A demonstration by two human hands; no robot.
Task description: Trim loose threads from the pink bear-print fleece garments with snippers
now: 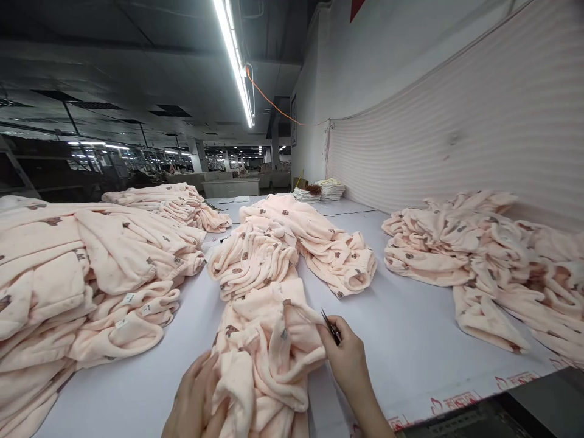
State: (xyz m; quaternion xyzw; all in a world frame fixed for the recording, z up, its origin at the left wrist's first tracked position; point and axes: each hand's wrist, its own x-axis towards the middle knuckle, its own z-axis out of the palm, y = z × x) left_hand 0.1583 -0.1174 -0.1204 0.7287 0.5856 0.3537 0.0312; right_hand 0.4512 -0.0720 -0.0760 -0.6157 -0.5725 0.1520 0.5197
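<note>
In front of me lies a pale pink fleece garment [274,359] with small brown printed figures, bunched up on the table. My left hand [196,395] is at its near left side, fingers curled into the cloth and partly covered by a fold. At the garment's right edge, my right hand [344,350] is closed around small dark thread snips [332,328], their points up and to the left. Its fingertips also touch the edge of the fleece. Directly beyond is a folded heap of the same fleece [255,255].
More pink fleece garments are piled on the left [114,249] and on the right [456,243] of the white-covered table [387,340]. Stacked white pieces [331,190] stand at the far end. A striped cloth [433,121] hangs along the right wall.
</note>
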